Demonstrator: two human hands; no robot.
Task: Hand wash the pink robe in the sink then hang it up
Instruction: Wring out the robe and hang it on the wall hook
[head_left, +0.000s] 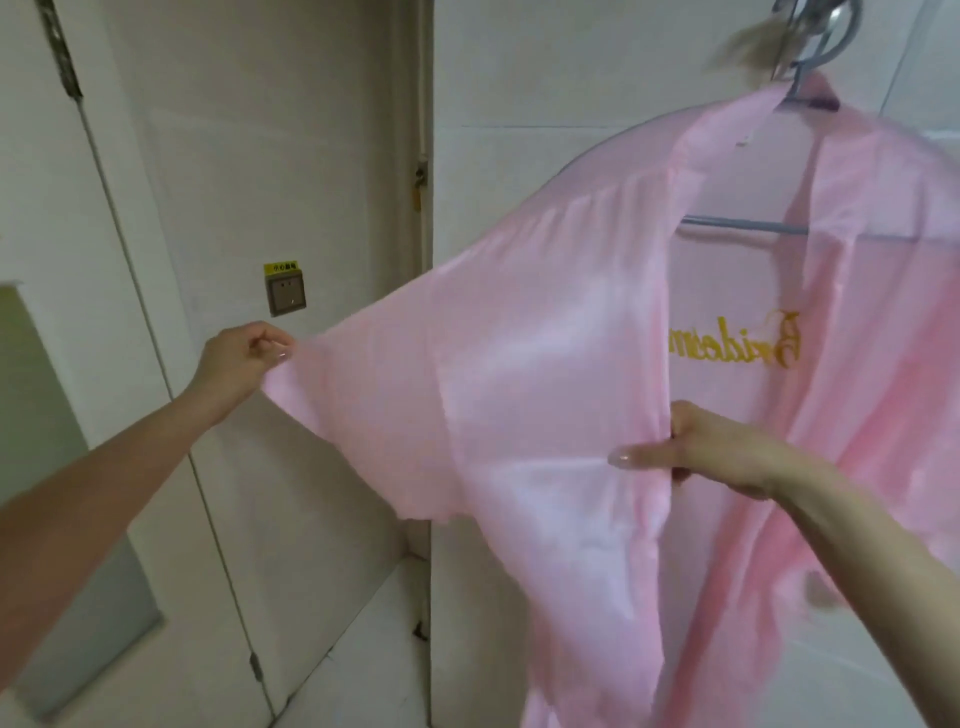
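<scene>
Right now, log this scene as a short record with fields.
garment: pink robe, gold lettering seen mirrored through the fabric
support: grey hanger, robe already on it
left hand: pinching the sleeve end, pulling it out to the side
right hand: gripping the robe's front edge
background: white wall with a wall socket
sink: not in view

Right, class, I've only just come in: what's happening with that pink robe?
The pink robe already hangs on a grey hanger up by the wall. A person is spreading it out: the left hand pinches the end of one sleeve and holds it out sideways, while the right hand grips the front edge near the gold lettering. No sink is in view.
</scene>
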